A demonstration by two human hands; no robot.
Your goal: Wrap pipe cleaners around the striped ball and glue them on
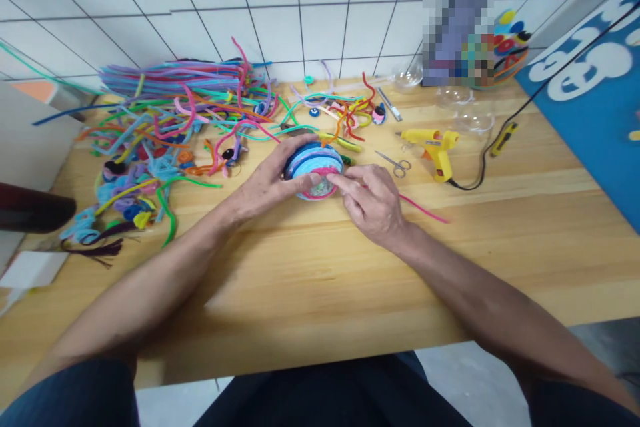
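A ball wrapped in bands of blue and light blue pipe cleaner [316, 161] sits between my hands above the wooden table. A pink ring and a clear, uncovered patch show on its near side. My left hand [273, 180] grips it from the left, fingers over the top and thumb on the pink ring. Fingers bent together, my right hand [373, 203] presses at the ring's right edge. From under that hand a pink pipe cleaner [426, 208] trails right; the piece between the fingertips is mostly hidden.
Bundled pipe cleaners [175, 79] and loose twisted pieces cover the table's left and back. Scissors [395, 163], a yellow glue gun [435, 147] with its cord, and a yellow cutter [504, 140] lie right. Clear plastic domes [474, 119] stand behind; a blue board [595, 107] is far right.
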